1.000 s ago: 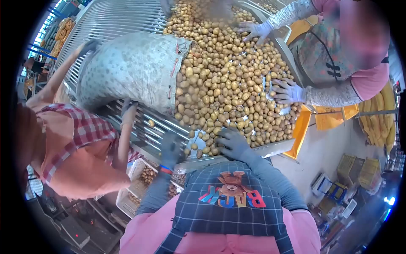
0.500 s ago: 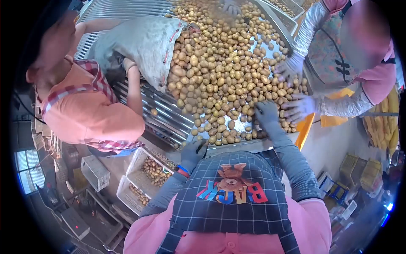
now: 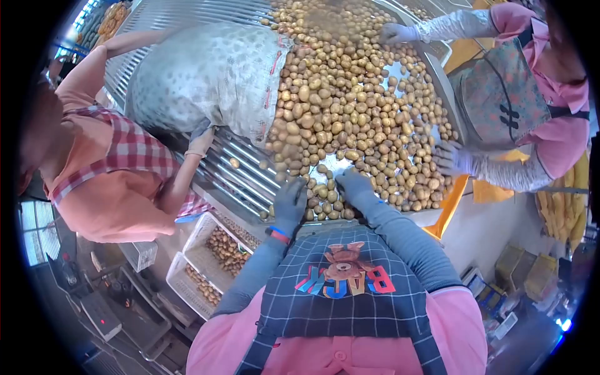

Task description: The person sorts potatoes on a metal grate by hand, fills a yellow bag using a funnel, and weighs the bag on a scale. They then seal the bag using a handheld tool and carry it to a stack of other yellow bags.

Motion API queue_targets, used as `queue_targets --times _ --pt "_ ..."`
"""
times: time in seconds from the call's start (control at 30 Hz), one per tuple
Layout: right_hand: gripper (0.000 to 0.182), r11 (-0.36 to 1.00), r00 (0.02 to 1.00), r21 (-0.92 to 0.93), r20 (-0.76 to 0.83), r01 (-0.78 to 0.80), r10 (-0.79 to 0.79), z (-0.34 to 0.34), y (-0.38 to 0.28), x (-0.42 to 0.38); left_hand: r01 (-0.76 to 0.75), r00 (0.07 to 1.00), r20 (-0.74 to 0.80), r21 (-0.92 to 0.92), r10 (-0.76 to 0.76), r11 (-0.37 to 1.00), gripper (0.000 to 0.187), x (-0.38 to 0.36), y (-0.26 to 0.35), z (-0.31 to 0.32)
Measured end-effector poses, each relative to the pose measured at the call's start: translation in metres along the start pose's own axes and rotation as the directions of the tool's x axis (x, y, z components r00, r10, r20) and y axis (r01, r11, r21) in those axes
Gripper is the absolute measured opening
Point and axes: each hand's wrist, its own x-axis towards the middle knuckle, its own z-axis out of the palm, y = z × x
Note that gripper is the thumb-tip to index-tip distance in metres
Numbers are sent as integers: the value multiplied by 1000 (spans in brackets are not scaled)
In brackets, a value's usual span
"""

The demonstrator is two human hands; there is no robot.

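Observation:
Many potatoes (image 3: 369,119) lie heaped on a metal sorting table (image 3: 431,217). My left hand (image 3: 290,201), gloved in grey, rests at the near left edge of the heap beside a few potatoes; its fingertips point away from me, and what they hold, if anything, is hidden. My right hand (image 3: 355,186), also gloved, touches the near potatoes with its fingers bent; its grip is not clear. A small bare patch of metal (image 3: 335,165) shows beyond my hands. At the left, a large pale sack (image 3: 203,78) lies on its side with its mouth toward the potatoes.
A person in a checked apron (image 3: 134,147) holds the sack at the left. Another person's gloved hands (image 3: 399,34) reach in from the right. Crates (image 3: 211,250) holding potatoes stand below left. Metal rollers (image 3: 240,181) run under the sack. A yellow chute (image 3: 451,209) is at the right.
My right hand has moved left, closer to my left hand, which has risen slightly. The sack looks fuller and flatter. One of the right person's hands has moved to the far side.

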Motion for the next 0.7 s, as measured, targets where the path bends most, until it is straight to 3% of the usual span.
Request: queue_targets --times 0.03,0.1,0.17,0.23,0.3,0.33,0.37,0.43,0.47,0.53,0.57,0.6,0.63,0.67,0.7 --pt "21 1000 1000 -4 10 13 -13 0 3 -5 -44 999 -19 28 44 999 21 18 1 1" --pt "19 986 994 162 -91 -50 65 -5 5 -14 -129 987 -72 148 140 981 27 52 7 17" --pt "20 983 992 181 -109 -38 59 1 8 -15 -149 989 48 302 141 942 30 77 19 44" --pt "21 981 991 190 -114 -48 70 -1 9 -14 -179 954 297 451 43 874 24 85 23 81" --pt "21 980 992 196 -116 -25 49 -4 17 -21 -216 907 420 405 29 888 20 71 26 115" --pt "22 978 992 210 -117 -11 36 -5 23 -27 -219 947 293 292 131 931 18 60 22 123" --pt "22 978 993 207 -113 -11 35 -5 30 -34 -216 948 292 289 128 933 18 52 26 119" --pt "21 903 932 423 -350 70 91 2 51 -50 -339 867 451 225 211 914 26 37 37 98" --pt "20 898 910 441 -379 18 168 7 63 -57 -336 866 455 224 206 915 26 27 35 85" --pt "18 886 836 461 -468 -48 288 19 85 -60 -506 788 354 -93 504 857 32 11 21 56" --pt "17 858 837 497 -408 -130 363 13 87 -60 -504 788 359 -91 500 859 32 7 11 44" --pt "17 793 797 592 -406 -145 448 8 81 -58 -364 913 214 45 347 930 34 1 0 33" --pt "18 721 752 676 -396 -150 528 2 74 -53 -194 981 37 154 190 969 36 -2 -8 26" --pt "18 760 770 643 -438 -92 464 -7 61 -46 -191 982 37 155 187 969 36 3 -13 21" --pt "18 795 784 605 -477 -33 396 -17 42 -42 -95 992 -62 205 109 974 33 13 -16 18"
